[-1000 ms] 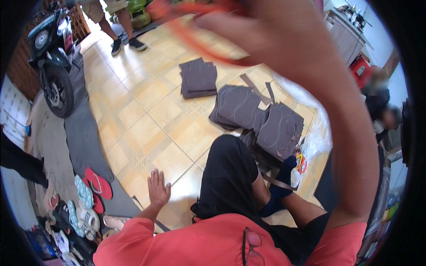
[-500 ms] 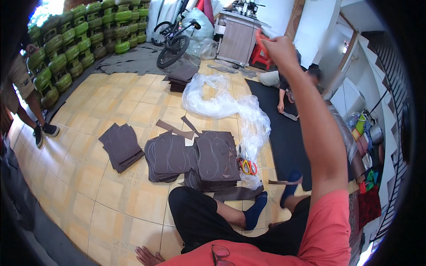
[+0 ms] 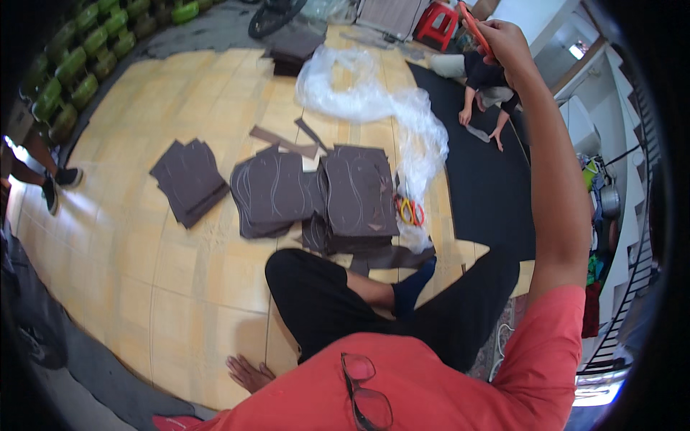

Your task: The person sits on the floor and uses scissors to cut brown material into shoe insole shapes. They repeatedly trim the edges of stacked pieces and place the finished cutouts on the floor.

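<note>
Orange scissors (image 3: 476,29) sit gripped in the raised right hand (image 3: 507,44), far above the dark sheet stacks (image 3: 316,194). Beside those stacks, nearer the body, the left hand (image 3: 248,373) rests open on the floor (image 3: 144,273).

I count three stacks of dark cut sheets (image 3: 287,194), one pair of scissors (image 3: 410,210), one clear plastic sheet (image 3: 374,93), one red stool (image 3: 440,25).
</note>
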Action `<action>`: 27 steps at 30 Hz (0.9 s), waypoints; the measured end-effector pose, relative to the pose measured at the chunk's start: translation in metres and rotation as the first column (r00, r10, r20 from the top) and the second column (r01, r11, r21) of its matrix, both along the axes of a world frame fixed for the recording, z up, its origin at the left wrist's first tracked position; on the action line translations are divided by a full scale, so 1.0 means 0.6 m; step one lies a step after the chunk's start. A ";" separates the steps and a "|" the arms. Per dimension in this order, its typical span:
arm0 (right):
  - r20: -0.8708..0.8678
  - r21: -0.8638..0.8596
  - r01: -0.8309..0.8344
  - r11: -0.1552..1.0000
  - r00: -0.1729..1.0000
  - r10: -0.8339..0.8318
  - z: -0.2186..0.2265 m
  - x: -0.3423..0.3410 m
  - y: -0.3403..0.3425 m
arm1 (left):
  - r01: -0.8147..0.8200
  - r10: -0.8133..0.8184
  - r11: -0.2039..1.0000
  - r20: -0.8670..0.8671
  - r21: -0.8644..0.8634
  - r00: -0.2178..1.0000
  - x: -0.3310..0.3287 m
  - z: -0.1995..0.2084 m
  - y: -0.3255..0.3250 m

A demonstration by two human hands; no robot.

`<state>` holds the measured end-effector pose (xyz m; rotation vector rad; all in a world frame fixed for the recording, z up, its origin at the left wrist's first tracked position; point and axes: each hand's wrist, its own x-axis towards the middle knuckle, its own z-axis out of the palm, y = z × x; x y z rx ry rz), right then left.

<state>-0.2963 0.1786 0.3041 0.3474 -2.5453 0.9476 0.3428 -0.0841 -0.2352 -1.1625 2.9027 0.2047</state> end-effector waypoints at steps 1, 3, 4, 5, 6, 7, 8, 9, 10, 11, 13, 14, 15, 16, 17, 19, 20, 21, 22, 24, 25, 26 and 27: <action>0.003 0.038 -0.044 0.998 0.999 0.044 -0.028 0.004 -0.006 | -0.004 0.004 1.000 -0.016 -0.007 1.000 0.011 0.000 0.010; 0.120 0.091 -0.109 0.990 0.988 0.098 -0.098 0.011 -0.015 | -0.023 0.020 0.999 -0.062 -0.041 0.998 -0.014 0.018 0.017; 0.127 -0.007 -0.091 0.996 0.988 0.091 -0.153 0.010 -0.011 | -0.024 0.022 0.999 -0.071 -0.030 0.997 -0.034 0.014 0.015; 0.162 -0.075 -0.102 0.992 0.980 0.113 -0.205 0.025 -0.030 | -0.033 0.033 0.999 -0.062 -0.013 0.998 -0.031 0.015 0.020; 0.257 -0.132 -0.080 0.988 0.960 0.112 -0.248 0.046 -0.035 | -0.029 0.028 1.000 -0.044 -0.002 0.999 -0.021 0.020 0.021; 0.376 -0.153 -0.067 0.986 0.919 0.121 -0.301 0.040 -0.018 | -0.028 0.028 1.000 -0.054 0.001 0.998 -0.030 0.017 0.023; 0.366 -0.089 -0.062 0.994 0.926 0.090 -0.354 0.052 -0.019 | -0.033 0.033 0.999 -0.059 0.001 0.998 -0.035 0.015 0.027; 0.389 -0.188 -0.058 0.981 0.912 0.129 -0.423 0.062 -0.012 | -0.037 0.037 0.999 -0.052 -0.003 0.998 -0.026 0.020 0.028; 0.464 -0.203 -0.047 0.978 0.875 0.139 -0.479 0.073 0.003 | -0.016 0.015 1.000 -0.061 -0.012 0.998 -0.025 0.021 0.021; 0.484 -0.207 0.015 0.978 0.870 0.089 -0.541 0.087 0.014 | -0.001 0.000 1.000 -0.079 -0.021 0.997 -0.032 0.016 0.019; 0.601 -0.285 0.021 0.958 0.782 0.162 -0.643 0.119 0.041 | -0.017 0.016 0.999 -0.036 -0.039 0.999 -0.024 0.010 0.036; 0.582 -0.199 -0.016 0.980 0.802 0.131 -0.692 0.133 0.057 | -0.034 0.035 0.997 0.012 -0.063 0.999 -0.022 0.005 0.039; 0.550 -0.120 -0.045 0.992 0.829 0.104 -0.723 0.151 0.067 | -0.044 0.049 0.994 0.051 -0.097 0.998 -0.027 0.006 0.028; 0.581 -0.155 -0.068 0.986 0.801 0.147 -0.727 0.171 0.075 | -0.120 0.123 0.991 0.039 -0.052 0.992 -0.037 0.011 0.030; 0.611 -0.190 -0.088 0.978 0.769 0.188 -0.731 0.193 0.081 | -0.194 0.194 0.981 0.032 -0.006 0.981 -0.049 0.019 0.030; 0.615 -0.236 -0.170 0.957 0.736 0.283 -0.719 0.212 0.090 | -0.311 0.328 0.934 -0.081 0.175 0.941 -0.102 0.034 0.013; 0.606 -0.244 -0.230 0.942 0.723 0.333 -0.714 0.224 0.095 | -0.337 0.399 0.888 -0.158 0.311 0.903 -0.134 0.046 0.004; 0.591 -0.251 -0.287 0.924 0.711 0.382 -0.710 0.231 0.097 | -0.243 0.339 0.922 -0.323 0.303 0.883 -0.183 0.061 0.001; 0.559 -0.273 -0.319 0.907 0.715 0.420 -0.704 0.222 0.091 | -0.151 0.273 0.950 -0.490 0.274 0.828 -0.254 0.075 0.000; 0.517 -0.295 -0.364 0.883 0.717 0.468 -0.704 0.221 0.098 | 0.047 0.105 0.970 -0.590 0.237 0.801 -0.445 0.194 0.058; 0.509 -0.314 -0.380 0.870 0.706 0.492 -0.698 0.221 0.101 | 0.115 0.023 0.977 -0.619 0.182 0.785 -0.511 0.208 0.075; 0.530 -0.352 -0.349 0.869 0.691 0.492 -0.690 0.210 0.111 | 0.169 -0.071 0.977 -0.551 0.129 0.832 -0.585 0.235 0.105; 0.558 -0.389 -0.311 0.867 0.669 0.491 -0.685 0.210 0.125 | 0.280 -0.096 0.923 -0.546 0.264 0.832 -0.647 0.252 0.133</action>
